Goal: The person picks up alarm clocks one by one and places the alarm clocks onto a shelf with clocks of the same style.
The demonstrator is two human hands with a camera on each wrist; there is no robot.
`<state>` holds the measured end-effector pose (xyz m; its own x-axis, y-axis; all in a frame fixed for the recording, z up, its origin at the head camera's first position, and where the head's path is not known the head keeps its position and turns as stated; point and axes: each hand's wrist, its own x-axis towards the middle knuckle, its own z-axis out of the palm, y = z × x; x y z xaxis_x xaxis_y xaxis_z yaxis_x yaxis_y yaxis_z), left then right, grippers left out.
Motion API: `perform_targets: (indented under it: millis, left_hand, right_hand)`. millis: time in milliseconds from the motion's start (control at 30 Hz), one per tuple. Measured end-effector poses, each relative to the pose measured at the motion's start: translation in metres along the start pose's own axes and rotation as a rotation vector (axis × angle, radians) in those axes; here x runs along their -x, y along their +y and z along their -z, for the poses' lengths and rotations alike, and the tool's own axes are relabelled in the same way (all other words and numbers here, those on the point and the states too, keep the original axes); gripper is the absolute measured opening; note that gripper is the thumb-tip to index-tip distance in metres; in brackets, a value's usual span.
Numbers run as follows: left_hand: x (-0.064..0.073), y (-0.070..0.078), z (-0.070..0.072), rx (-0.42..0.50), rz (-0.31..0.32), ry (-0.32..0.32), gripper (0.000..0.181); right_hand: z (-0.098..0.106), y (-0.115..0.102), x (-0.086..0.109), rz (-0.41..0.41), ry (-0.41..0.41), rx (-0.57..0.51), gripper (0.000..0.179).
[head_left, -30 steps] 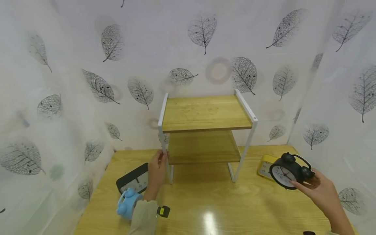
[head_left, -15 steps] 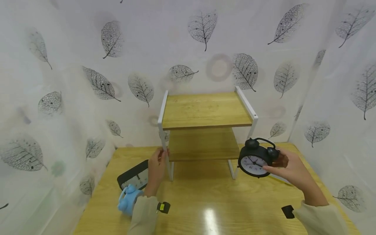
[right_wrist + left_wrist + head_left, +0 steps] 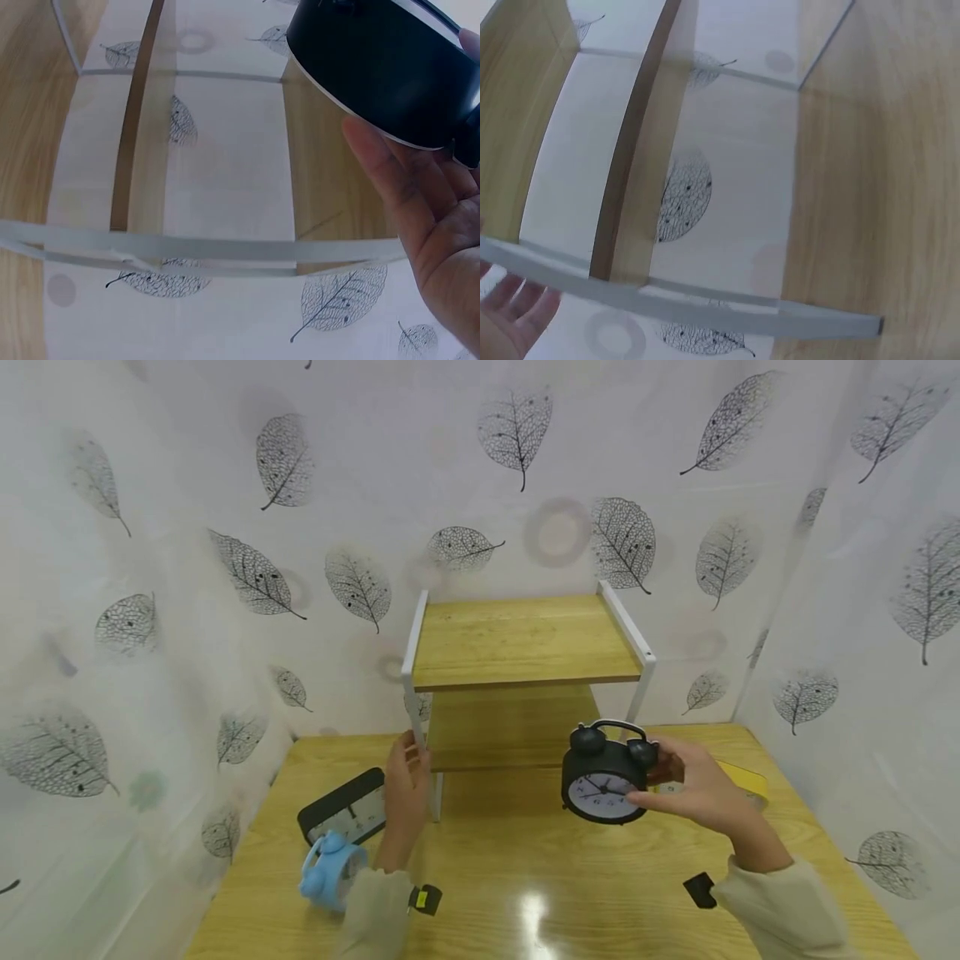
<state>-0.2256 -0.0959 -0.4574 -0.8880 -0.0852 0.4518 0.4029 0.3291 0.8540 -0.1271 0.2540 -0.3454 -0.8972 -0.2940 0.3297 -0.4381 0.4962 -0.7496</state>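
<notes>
My right hand (image 3: 693, 789) holds a black twin-bell alarm clock (image 3: 606, 781), its thumb over the white dial and fingers behind. The clock is up in front of the lower shelf's right end, tilted face-up. In the right wrist view the black case (image 3: 375, 71) lies against my fingers. My left hand (image 3: 407, 785) is beside the left white post of a two-tier wooden shelf (image 3: 525, 643), fingers loosely extended along the post. In the left wrist view those fingers (image 3: 525, 304) show just outside the white frame (image 3: 667, 304).
Left of the shelf lie a black rectangular clock (image 3: 345, 806) and a light-blue twin-bell alarm clock (image 3: 330, 872), close together. A yellow clock (image 3: 750, 781) sits on the wooden table (image 3: 480, 877) behind my right hand. Leaf-patterned curtains (image 3: 360, 468) enclose the back and sides.
My right hand has carried the black alarm clock leftward from the right side toward the shelf. The left hand's fingers have loosened from round the shelf post.
</notes>
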Motion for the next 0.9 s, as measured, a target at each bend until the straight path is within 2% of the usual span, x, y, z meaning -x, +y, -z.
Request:
perform_targets:
  millis: [67,200,233,300,367,400,467,567,633,700,733,800,900]
  left_hand:
    - [0.008,0.003,-0.004,-0.076,-0.091,0.054,0.042]
    - [0.022,0.013,-0.017,-0.256,-0.328,0.190,0.049]
    - [0.025,0.016,-0.020,-0.293,-0.372,0.199,0.049]
    - [0.032,0.024,-0.028,-0.291,-0.431,0.174,0.050]
    - [0.038,0.033,-0.034,-0.247,-0.443,0.084,0.049]
    - [0.041,0.038,-0.037,-0.202,-0.428,0.015,0.048]
    - [0.047,0.049,-0.042,-0.042,-0.360,-0.146,0.050]
    - [0.054,0.069,-0.046,0.161,-0.163,-0.398,0.052]
    - [0.059,0.075,-0.050,0.249,-0.035,-0.521,0.054]
    - [0.062,0.079,-0.054,0.275,0.049,-0.613,0.057]
    - [0.063,0.081,-0.055,0.280,0.067,-0.649,0.059]
    - [0.066,0.077,-0.059,0.294,0.064,-0.692,0.061]
    - [0.066,0.082,-0.061,0.349,0.056,-0.739,0.068]
  right_hand:
    - [-0.002,-0.003,-0.002,0.024,-0.008,-0.010,0.046]
    - [-0.007,-0.007,-0.006,0.079,-0.022,-0.042,0.047]
    - [-0.008,-0.007,-0.007,0.091,-0.028,-0.050,0.047]
    - [-0.010,-0.008,-0.008,0.111,-0.038,-0.069,0.049]
    - [-0.012,-0.009,-0.009,0.121,-0.047,-0.084,0.048]
    - [-0.013,-0.010,-0.009,0.124,-0.051,-0.090,0.047]
    - [-0.015,-0.010,-0.010,0.127,-0.059,-0.099,0.046]
    - [-0.018,-0.009,-0.011,0.140,-0.075,-0.106,0.046]
    - [-0.020,-0.009,-0.011,0.136,-0.085,-0.102,0.047]
    - [-0.022,-0.008,-0.012,0.136,-0.096,-0.102,0.047]
    - [-0.024,-0.008,-0.012,0.135,-0.100,-0.101,0.046]
    - [-0.026,-0.007,-0.012,0.133,-0.110,-0.097,0.043]
    - [-0.028,-0.006,-0.012,0.146,-0.129,-0.093,0.040]
